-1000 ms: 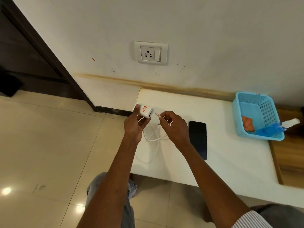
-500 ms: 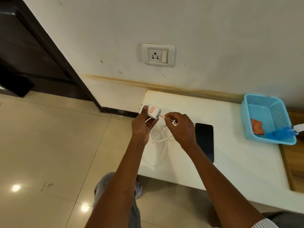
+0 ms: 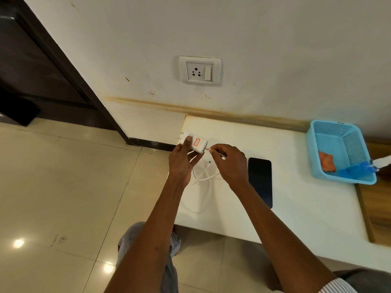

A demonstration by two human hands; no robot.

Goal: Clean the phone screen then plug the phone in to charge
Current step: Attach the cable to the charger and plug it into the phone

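Note:
My left hand [image 3: 182,163] grips a white charger adapter [image 3: 195,143] with a red label, its prongs pointing left, above the left end of the white table [image 3: 306,208]. My right hand [image 3: 229,163] pinches the white cable's [image 3: 203,182] plug at the adapter's right end. The rest of the cable hangs in loops onto the table, its free connector lying between my hands. The black phone [image 3: 260,180] lies screen up on the table just right of my right hand. A white wall socket [image 3: 200,70] with a switch sits on the wall above.
A blue plastic basket [image 3: 330,132] stands at the table's right end, holding an orange cloth [image 3: 326,161] and a blue spray bottle [image 3: 359,171]. Beige tiled floor lies to the left, and a dark door frame [image 3: 69,66] runs along the wall's left side.
My right hand brought the cable plug from a small gap up to the adapter's port. The adapter turned in my left hand. The view shifted slightly.

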